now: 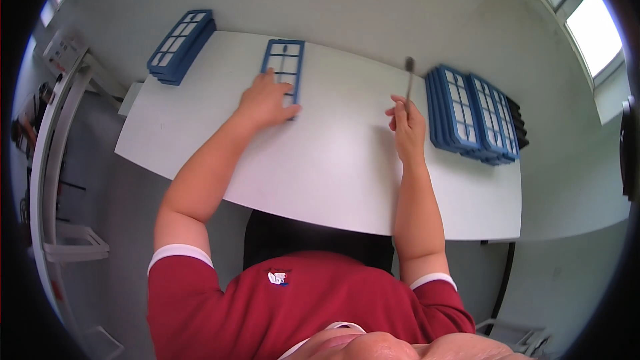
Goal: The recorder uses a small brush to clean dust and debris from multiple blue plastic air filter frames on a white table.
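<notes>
My left hand [265,102] lies on a blue-framed panel with white cells [285,60], much like an air filter. Its fingers are spread over the panel's lower part, with the thumb at the right edge. This panel lies flat on the white table [320,140], slanted slightly. Raised over the table to the right, my right hand [409,123] is closed round a thin stick with a dark tip [409,77], which looks like a small brush. The tip points away from me and is blurred.
A stack of similar blue-framed panels [180,47] stands at the table's far left corner. Larger stacks [470,113] stand at the right, with black pieces [519,123] beside them. A wall [360,13] runs behind the table. Left of it is a white-framed rack [60,133].
</notes>
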Demonstrator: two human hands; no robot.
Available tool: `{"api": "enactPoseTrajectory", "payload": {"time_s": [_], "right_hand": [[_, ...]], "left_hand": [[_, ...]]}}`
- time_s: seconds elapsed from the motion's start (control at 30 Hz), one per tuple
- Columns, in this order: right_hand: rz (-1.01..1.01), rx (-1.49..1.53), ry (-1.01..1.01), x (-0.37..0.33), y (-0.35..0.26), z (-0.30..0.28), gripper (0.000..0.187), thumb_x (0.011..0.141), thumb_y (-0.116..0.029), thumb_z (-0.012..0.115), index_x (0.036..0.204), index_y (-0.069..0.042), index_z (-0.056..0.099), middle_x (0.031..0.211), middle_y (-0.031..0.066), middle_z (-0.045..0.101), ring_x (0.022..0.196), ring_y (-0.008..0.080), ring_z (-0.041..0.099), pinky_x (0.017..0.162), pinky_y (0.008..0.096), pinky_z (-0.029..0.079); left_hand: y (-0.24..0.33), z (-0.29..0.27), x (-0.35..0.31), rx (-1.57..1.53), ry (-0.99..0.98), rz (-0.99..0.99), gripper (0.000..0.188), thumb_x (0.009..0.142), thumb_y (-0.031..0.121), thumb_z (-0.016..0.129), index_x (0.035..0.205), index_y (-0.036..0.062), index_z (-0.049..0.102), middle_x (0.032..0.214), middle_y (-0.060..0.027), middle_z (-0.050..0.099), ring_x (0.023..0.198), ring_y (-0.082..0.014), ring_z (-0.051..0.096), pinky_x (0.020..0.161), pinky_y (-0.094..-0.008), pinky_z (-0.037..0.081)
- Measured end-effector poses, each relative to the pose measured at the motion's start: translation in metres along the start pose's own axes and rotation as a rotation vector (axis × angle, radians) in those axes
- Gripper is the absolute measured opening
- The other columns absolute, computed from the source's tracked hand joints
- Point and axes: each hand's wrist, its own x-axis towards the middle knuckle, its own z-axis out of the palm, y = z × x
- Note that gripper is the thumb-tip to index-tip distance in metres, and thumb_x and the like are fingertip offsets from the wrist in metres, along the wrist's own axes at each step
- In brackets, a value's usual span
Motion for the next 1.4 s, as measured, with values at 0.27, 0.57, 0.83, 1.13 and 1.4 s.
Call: {"api": "enactPoseTrajectory", "payload": {"time_s": [0.27, 0.57, 0.83, 1.13, 1.4], "right_hand": [[-0.038, -0.764, -0.135, -0.005, -0.022, 0.000, 0.050, 0.073, -0.039, 0.069, 0.108, -0.004, 0.061, 0.088, 0.0129, 0.064, 0.086, 0.0229, 0.057, 0.068, 0.0332, 0.049], [0.028, -1.022, -0.170, -0.013, -0.035, 0.009, 0.058, 0.057, -0.040, 0.077, 0.099, -0.005, 0.057, 0.083, 0.0115, 0.060, 0.088, 0.0259, 0.055, 0.068, 0.0373, 0.050], [-0.098, -0.439, -0.348, -0.017, -0.034, 0.003, 0.062, 0.050, -0.034, 0.079, 0.099, -0.003, 0.054, 0.090, 0.0148, 0.055, 0.087, 0.0262, 0.055, 0.073, 0.0335, 0.047], [-0.310, -0.252, -0.158, -0.025, -0.045, 0.008, 0.050, 0.079, -0.032, 0.063, 0.120, -0.005, 0.053, 0.092, 0.0111, 0.058, 0.087, 0.0245, 0.055, 0.076, 0.0342, 0.046], [-0.609, -0.321, -0.055, -0.047, -0.055, 0.038, 0.036, 0.078, 0.003, 0.060, 0.108, -0.017, 0.066, 0.080, 0.0069, 0.052, 0.069, 0.0191, 0.055, 0.055, 0.0286, 0.048]], "left_hand": [[0.051, 0.003, 0.014, -1.314, 0.299, -0.073, 0.037, 0.089, 0.018, 0.055, 0.124, 0.0097, 0.050, 0.119, -0.0065, 0.051, 0.102, -0.0156, 0.052, 0.081, -0.0293, 0.045], [0.054, 0.044, 0.034, -2.064, 0.474, -0.302, 0.045, 0.091, 0.028, 0.053, 0.129, 0.0070, 0.040, 0.112, -0.0088, 0.051, 0.102, -0.0205, 0.050, 0.084, -0.0361, 0.045], [0.069, 0.046, 0.019, -2.171, 0.133, 0.031, 0.088, 0.080, 0.078, 0.021, 0.134, 0.0099, 0.034, 0.131, -0.0141, 0.044, 0.122, -0.0287, 0.042, 0.097, -0.0400, 0.039], [0.078, 0.038, 0.013, -2.274, 0.318, 0.199, 0.093, 0.076, 0.082, 0.020, 0.132, 0.0099, 0.037, 0.122, -0.0152, 0.050, 0.112, -0.0337, 0.051, 0.096, -0.0447, 0.042], [0.082, 0.036, 0.005, -2.257, 0.358, 0.340, 0.093, 0.077, 0.081, 0.014, 0.135, 0.0096, 0.033, 0.123, -0.0160, 0.049, 0.114, -0.0381, 0.049, 0.095, -0.0479, 0.042]]}}
